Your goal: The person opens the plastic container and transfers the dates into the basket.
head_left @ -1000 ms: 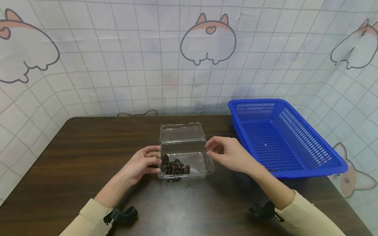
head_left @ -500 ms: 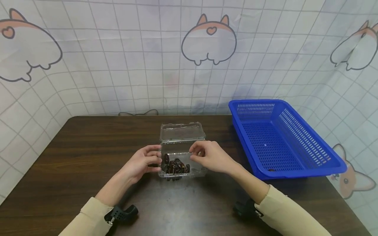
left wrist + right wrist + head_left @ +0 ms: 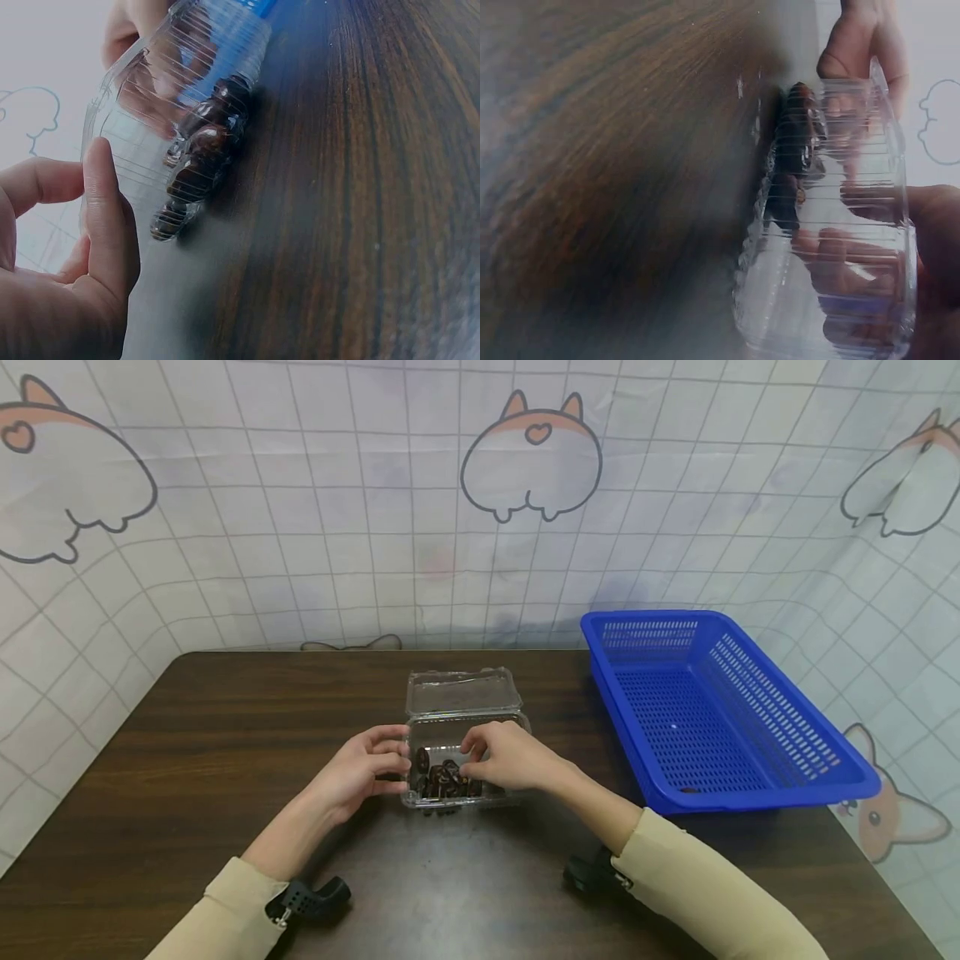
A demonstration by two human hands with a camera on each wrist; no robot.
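Dark wood-grain table, white gridded backdrop, cartoon corgi prints

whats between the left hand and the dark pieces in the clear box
The clear box's ridged wall: the left wrist view shows the dark pieces through it, with the left hand on the near side.

items toward l. end of box, basket to r., both on tbl

In the head view we see soft, even light, with pale glare on the dark brown wood-grain table in front of the clear rectangular plastic box. From the right wrist, we find the table left of the box blurred, and the white grid-patterned cloth backdrop beyond its right side washed out.
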